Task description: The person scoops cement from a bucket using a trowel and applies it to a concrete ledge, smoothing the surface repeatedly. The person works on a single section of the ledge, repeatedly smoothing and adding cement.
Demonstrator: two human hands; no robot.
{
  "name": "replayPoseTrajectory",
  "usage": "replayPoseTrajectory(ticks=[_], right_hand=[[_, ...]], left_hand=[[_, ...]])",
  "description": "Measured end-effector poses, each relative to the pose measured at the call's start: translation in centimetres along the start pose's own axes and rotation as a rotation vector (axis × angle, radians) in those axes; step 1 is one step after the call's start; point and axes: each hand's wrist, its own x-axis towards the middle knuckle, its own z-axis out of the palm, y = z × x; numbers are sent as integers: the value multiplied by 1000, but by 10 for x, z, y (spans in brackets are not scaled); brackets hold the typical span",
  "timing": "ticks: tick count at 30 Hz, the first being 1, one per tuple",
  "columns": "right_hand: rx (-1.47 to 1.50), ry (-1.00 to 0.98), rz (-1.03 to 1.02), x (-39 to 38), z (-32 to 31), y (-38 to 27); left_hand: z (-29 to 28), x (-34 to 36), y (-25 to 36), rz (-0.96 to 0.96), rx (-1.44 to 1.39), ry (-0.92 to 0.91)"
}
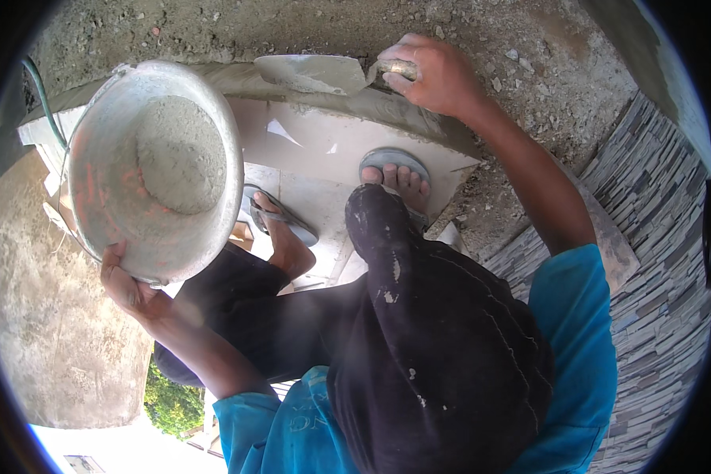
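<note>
At the left, my left hand (128,286) grips the near rim of a round, grey-smeared bucket (107,193). The bucket's mouth faces me, and grey mortar (180,154) lies in its bottom. My right hand (437,73), at the top, is wrapped round the handle of a trowel (316,73). Its flat blade points left and rests on or just above a band of wet grey mortar (407,110). That band runs along the edge of a step. The blade's underside is hidden.
Pale tiles (292,130) line the step below the mortar, where my sandalled feet (399,178) stand. Rough ground with loose stones (521,63) lies beyond. A wall of thin grey stone strips (648,316) rises at the right. A green hose (43,99) hangs behind the bucket.
</note>
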Motion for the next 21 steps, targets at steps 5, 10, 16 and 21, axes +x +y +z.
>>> replayPoseTrajectory(ticks=[5,10,16,21], right_hand=[[12,30,-23,-7,-7,10],[-76,-25,54,-46,-31,55],[-136,-42,217,-97,-38,95],[-156,9,161,-104,-27,105]], left_hand=[[2,2,1,21,94,59],[4,-2,-1,39,91,59],[18,-7,0,41,114,204],[12,-4,7,38,118,153]])
